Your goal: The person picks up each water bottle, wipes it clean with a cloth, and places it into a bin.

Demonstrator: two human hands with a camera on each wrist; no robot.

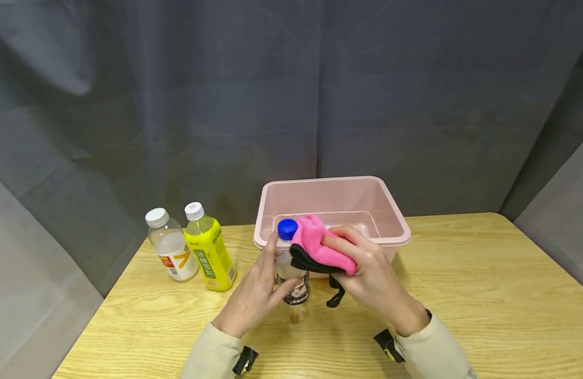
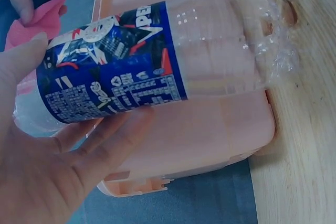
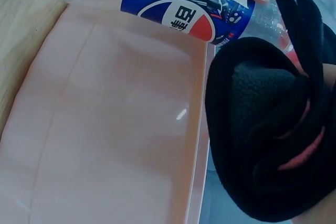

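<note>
In front of a pink bin (image 1: pixel 327 195), left hand (image 1: pixel 254 296) gripping a blue-capped bottle (image 1: pixel 288 268), right hand (image 1: pixel 371 269) pinching a pink-and-black cloth (image 1: pixel 313 239)

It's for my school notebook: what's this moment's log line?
left hand: holds blue-capped bottle; right hand: grips pink cloth near bottle's neck; pink tub: behind bottle
</note>
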